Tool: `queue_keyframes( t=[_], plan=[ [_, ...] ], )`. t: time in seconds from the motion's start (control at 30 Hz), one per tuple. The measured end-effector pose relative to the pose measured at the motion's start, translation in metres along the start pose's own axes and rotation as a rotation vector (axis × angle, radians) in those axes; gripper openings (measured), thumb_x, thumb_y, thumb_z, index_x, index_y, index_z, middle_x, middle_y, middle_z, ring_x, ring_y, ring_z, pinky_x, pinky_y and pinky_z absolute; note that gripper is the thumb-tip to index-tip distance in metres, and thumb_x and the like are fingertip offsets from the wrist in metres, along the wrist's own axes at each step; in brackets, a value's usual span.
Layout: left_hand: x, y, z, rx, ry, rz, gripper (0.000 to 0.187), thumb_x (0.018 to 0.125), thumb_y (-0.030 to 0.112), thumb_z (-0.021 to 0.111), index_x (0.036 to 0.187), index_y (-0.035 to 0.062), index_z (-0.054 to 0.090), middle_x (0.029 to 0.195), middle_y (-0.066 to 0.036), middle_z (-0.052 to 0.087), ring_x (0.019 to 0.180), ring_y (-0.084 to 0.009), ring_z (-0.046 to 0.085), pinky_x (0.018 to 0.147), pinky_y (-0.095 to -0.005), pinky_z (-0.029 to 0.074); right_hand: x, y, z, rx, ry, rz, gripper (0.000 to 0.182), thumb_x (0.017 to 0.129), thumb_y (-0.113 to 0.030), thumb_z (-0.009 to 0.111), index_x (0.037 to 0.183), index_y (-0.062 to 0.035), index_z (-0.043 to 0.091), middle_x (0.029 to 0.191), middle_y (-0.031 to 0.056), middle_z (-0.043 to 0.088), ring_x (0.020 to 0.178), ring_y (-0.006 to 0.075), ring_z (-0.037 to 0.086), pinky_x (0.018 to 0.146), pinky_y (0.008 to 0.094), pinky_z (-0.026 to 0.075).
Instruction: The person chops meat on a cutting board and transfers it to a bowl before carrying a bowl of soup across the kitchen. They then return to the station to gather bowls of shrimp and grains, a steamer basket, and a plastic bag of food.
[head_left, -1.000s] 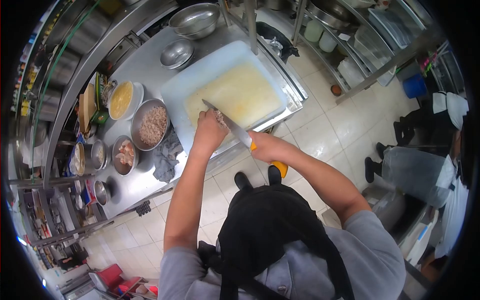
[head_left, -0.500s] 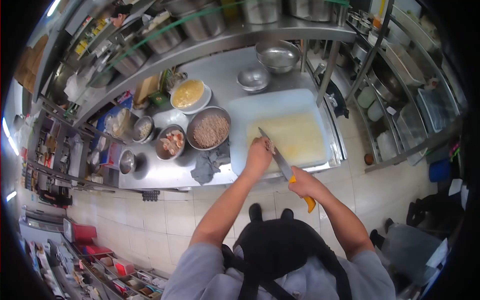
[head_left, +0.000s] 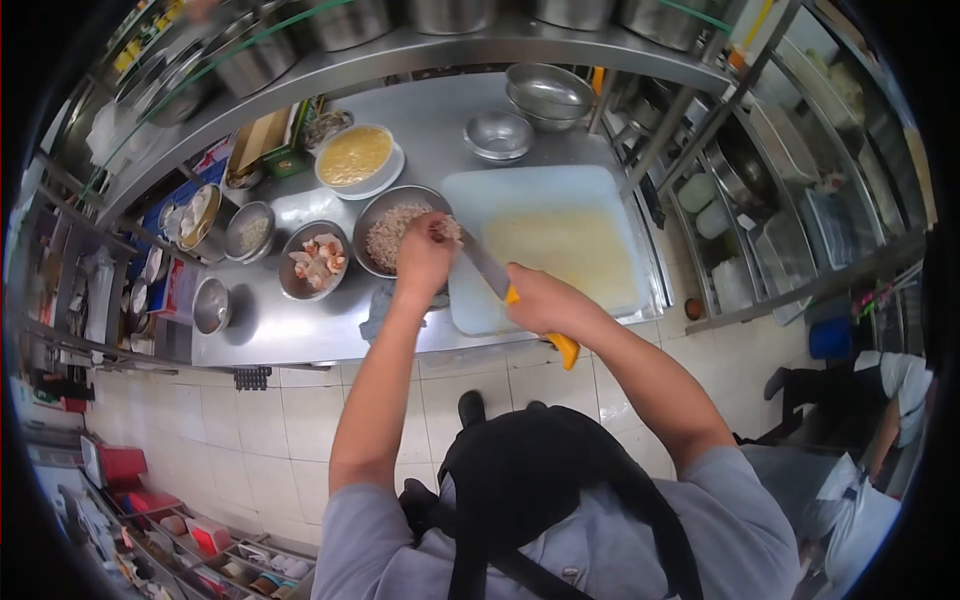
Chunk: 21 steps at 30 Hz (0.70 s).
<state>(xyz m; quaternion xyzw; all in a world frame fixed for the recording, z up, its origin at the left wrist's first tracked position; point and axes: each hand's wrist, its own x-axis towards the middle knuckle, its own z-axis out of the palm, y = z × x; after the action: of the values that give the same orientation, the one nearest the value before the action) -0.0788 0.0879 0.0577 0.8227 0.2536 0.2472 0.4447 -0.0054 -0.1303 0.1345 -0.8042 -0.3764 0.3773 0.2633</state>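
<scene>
My left hand (head_left: 424, 252) is closed over the right rim of a steel bowl (head_left: 378, 268) of finely chopped pinkish food (head_left: 390, 232). A clump of the same bits shows at its fingertips, against the blade of a kitchen knife (head_left: 484, 264). Wrapped around the knife's yellow handle is my right hand (head_left: 545, 299), over the left part of a pale cutting board (head_left: 610, 300). The blade points up and left toward the bowl. A wet yellowish patch covers the board's middle. Behind my left wrist lies a grey cloth (head_left: 378, 312), partly hidden.
Left of the bowl stands a bowl of red and white pieces (head_left: 318, 262). Behind it is a container of yellow liquid (head_left: 355, 156). Metal bowls (head_left: 498, 135) sit at the back, under a steel shelf (head_left: 420, 52). Another person (head_left: 895, 390) is at right.
Both hands and the knife have moved left from the board to the chopped-food bowl, carrying a clump of bits. The view has shifted, and another person shows more fully at right.
</scene>
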Motion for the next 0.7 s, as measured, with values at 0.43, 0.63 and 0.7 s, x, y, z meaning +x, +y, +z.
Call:
queue_keyframes(
  t=[0.43, 0.63, 0.7],
  plan=[
    [0.028, -0.059, -0.052, 0.473, 0.069, 0.322, 0.018, 0.091, 0.008, 0.062, 0.106, 0.0018, 0.070, 0.113, -0.022, 0.067, 0.111, -0.0423, 0.060, 0.099, -0.0509, 0.047, 0.024, -0.013, 0.041, 0.241, 0.022, 0.050, 0.038, 0.084, -0.011, 0.062, 0.118, 0.0050, 0.051, 0.092, 0.0200, 0.067, 0.063, 0.0283, 0.067, 0.057, 0.0422, 0.053],
    [-0.018, -0.006, -0.018, 0.273, -0.174, 0.482, 0.022, 0.088, 0.004, 0.064, 0.110, -0.0006, 0.068, 0.116, -0.020, 0.065, 0.108, -0.0403, 0.061, 0.095, -0.0480, 0.051, -0.102, 0.065, 0.039, 0.458, 0.235, 0.313, 0.040, 0.084, -0.008, 0.061, 0.121, -0.0007, 0.052, 0.080, 0.0133, 0.061, 0.053, 0.0220, 0.061, 0.049, 0.0360, 0.050],
    [-0.028, 0.003, 0.007, 0.353, -0.256, 0.443, 0.025, 0.087, 0.004, 0.065, 0.112, -0.0017, 0.066, 0.117, -0.021, 0.064, 0.107, -0.0402, 0.062, 0.094, -0.0475, 0.052, -0.138, 0.100, 0.048, 0.474, 0.310, 0.418, 0.040, 0.083, -0.006, 0.060, 0.122, 0.0004, 0.051, 0.078, 0.0124, 0.060, 0.053, 0.0205, 0.060, 0.049, 0.0350, 0.051]
  ],
)
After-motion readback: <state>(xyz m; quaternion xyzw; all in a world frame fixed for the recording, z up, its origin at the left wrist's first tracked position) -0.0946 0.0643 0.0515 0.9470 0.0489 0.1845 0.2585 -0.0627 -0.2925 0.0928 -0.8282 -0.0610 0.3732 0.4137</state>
